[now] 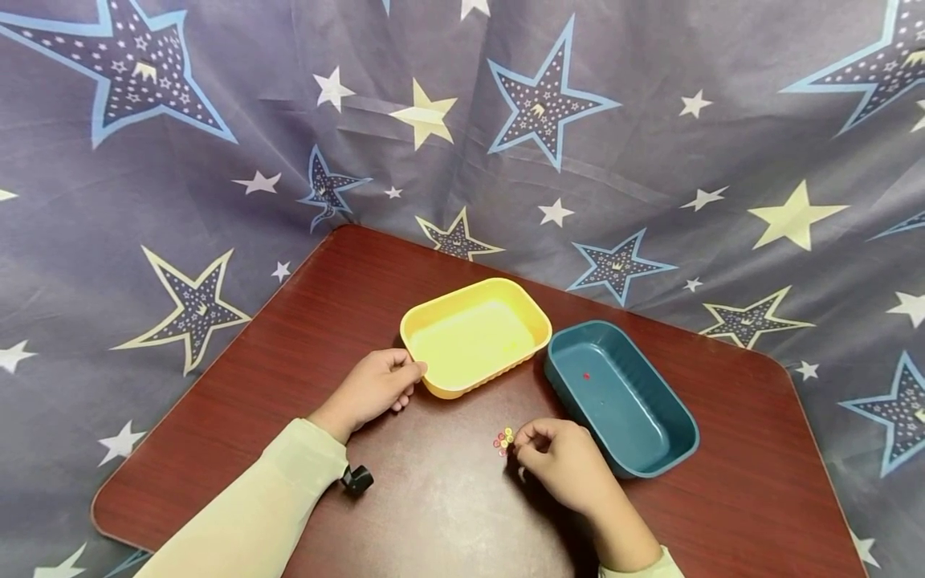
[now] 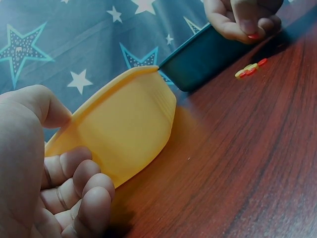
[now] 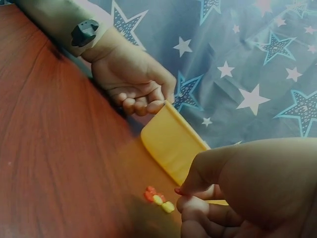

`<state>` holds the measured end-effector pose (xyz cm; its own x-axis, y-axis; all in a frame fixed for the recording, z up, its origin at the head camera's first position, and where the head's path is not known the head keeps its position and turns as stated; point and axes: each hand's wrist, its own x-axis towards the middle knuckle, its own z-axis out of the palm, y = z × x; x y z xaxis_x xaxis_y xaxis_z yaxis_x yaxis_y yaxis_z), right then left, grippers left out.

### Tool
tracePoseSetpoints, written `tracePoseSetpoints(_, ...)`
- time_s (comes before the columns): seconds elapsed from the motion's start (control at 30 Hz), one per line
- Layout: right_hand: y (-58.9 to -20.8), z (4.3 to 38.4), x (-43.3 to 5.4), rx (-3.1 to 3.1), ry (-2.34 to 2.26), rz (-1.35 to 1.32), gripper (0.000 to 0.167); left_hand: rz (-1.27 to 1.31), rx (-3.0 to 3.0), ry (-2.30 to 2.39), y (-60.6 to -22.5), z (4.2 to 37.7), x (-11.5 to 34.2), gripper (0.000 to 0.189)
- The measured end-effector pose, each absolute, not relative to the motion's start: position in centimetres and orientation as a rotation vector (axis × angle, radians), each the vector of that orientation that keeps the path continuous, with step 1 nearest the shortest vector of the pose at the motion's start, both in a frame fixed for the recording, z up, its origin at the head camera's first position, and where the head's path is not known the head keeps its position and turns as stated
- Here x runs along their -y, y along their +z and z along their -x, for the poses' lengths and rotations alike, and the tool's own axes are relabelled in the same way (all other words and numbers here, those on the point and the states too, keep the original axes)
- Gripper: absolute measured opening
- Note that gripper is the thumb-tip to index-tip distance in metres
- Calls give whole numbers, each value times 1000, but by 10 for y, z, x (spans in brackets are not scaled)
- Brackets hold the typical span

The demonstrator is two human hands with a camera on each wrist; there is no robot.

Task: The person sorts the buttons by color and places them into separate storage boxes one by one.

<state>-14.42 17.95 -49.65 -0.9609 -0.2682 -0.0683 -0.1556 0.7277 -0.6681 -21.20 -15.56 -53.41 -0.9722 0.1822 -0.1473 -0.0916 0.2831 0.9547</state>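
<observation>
My left hand (image 1: 376, 388) holds the near-left rim of a shallow yellow plastic bin (image 1: 538, 321); in the left wrist view its other fingers (image 2: 96, 203) curl beside the outer wall. Between thumb and fingertip my right hand (image 1: 564, 461) pinches a small red button-like disc (image 3: 179, 190), also visible in the left wrist view. Just left of that hand, a little cluster of red and yellow discs (image 1: 503, 441) lies on the table. Behind the right hand stands a dark teal bin (image 1: 650, 409), with one red disc (image 1: 586, 376) on its floor.
Both bins stand on a reddish-brown wooden table (image 1: 253, 417), their near corners almost touching. A star-patterned grey cloth (image 1: 433, 177) hangs along the table's back and sides. A black wrist device (image 1: 357, 479) sits at the left cuff.
</observation>
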Motion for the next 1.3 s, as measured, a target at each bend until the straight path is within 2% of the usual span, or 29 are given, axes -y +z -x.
tracePoseSetpoints(0.47, -458, 149, -192, -2722, -1202, 231, 18, -81, -2329, 1734, -536, 213, 154, 41)
tracePoseSetpoints(0.8, -431, 163, -212, -2748, -1215, 191, 6, -75, -2331, 1730, -532, 212, 155, 42)
tracePoseSetpoints(1.3, -414, 195, -247, -2667, -1318, 143, 13, -71, -2331, 1729, -535, 214, 157, 41)
